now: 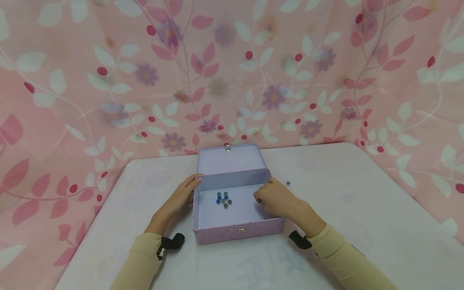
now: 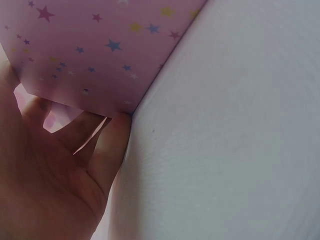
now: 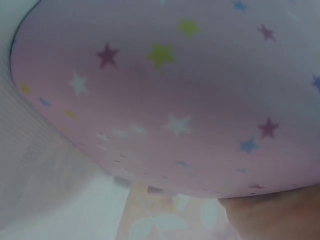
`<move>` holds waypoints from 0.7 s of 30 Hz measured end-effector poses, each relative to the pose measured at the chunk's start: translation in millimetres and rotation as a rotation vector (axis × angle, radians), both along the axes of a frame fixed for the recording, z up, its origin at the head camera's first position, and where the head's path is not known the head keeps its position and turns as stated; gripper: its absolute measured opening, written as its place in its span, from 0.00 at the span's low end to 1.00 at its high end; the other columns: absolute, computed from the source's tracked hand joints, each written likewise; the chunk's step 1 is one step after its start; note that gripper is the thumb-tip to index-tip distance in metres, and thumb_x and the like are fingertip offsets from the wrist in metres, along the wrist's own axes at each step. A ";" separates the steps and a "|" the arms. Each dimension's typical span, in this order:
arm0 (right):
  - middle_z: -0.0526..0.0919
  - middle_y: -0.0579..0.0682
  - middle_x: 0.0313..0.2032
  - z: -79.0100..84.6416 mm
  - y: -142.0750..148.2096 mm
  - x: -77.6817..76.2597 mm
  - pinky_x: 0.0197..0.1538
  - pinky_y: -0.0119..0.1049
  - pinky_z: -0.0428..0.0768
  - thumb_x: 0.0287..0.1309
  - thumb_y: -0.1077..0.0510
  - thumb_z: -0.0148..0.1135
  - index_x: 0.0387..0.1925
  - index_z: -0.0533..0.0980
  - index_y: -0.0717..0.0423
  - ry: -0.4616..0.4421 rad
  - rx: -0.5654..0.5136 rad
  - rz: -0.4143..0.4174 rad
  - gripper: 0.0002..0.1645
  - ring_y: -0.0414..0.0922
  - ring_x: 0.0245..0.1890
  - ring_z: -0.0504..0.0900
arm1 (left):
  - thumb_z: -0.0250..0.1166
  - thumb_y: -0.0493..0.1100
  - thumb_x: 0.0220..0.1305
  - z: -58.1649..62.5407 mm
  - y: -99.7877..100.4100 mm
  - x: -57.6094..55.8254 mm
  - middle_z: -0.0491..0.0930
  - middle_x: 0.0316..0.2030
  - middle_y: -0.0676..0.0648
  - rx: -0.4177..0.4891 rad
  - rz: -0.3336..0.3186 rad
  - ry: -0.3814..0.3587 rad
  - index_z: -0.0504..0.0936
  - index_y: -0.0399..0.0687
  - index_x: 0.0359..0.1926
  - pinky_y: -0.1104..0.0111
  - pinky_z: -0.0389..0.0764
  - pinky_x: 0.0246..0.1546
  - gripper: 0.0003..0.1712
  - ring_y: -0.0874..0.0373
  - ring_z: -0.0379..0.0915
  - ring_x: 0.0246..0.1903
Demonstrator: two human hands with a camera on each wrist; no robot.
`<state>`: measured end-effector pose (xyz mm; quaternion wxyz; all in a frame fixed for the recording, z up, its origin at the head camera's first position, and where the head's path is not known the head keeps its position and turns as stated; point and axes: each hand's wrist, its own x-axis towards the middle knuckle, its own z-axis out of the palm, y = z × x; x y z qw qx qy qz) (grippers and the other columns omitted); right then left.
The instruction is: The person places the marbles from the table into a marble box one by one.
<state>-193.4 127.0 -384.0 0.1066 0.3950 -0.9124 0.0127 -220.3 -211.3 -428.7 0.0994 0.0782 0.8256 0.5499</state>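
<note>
A lilac hinged box [image 1: 239, 233] with printed stars lies with its lid [image 1: 230, 161] tipped back. Several small glass marbles [image 1: 222, 201], blue, green and brownish, are grouped on its floor, left of centre. My left hand [image 1: 183, 194] grips the box at its left back corner; in the left wrist view its fingers [image 2: 112, 142] press against the starred side. Over the right wall reaches my right hand [image 1: 277, 199], fingers bent down inside the box. Its fingertips are hidden, so I cannot tell whether they pinch anything. The right wrist view shows mostly the starred outer wall [image 3: 165, 95].
One more marble [image 1: 288, 183] lies on the white tablecloth [image 1: 348, 225], right of the box. Metal clasp parts show on the lid's edge and the front wall. A pink floral curtain [image 1: 232, 80] hangs behind the table. Black wrist cameras [image 1: 173, 241] sit at both cuffs.
</note>
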 end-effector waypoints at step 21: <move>0.85 0.47 0.40 28.9 15.8 -9.9 0.48 0.41 0.82 0.59 0.65 0.65 0.42 0.82 0.53 -0.180 -0.267 -0.075 0.10 0.43 0.41 0.81 | 0.42 0.69 0.74 1.3 -0.1 1.5 0.57 0.76 0.46 0.006 -0.003 -0.015 0.57 0.61 0.76 0.40 0.69 0.65 0.36 0.38 0.53 0.75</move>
